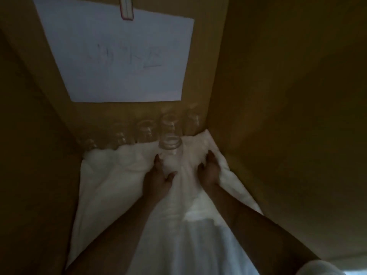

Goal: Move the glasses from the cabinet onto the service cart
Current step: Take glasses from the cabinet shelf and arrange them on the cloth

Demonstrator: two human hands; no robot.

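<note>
Both my arms reach deep into a dim wooden cabinet. My left hand [158,176] grips a clear glass [169,149] that stands upside down on a white cloth [111,175], fingers on its left side and thumb on its right. My right hand [210,167] rests on the cloth to the right of that glass, fingers spread, holding nothing. Several more clear glasses [145,131] stand in a row along the cabinet's back wall, one [193,119] at the far right. The service cart is out of view.
A white sheet of paper [123,56] with faint writing hangs on the back wall [200,66] under a clip [126,7]. Brown cabinet walls close in at left [29,155] and right [288,116]. The cloth covers the shelf floor.
</note>
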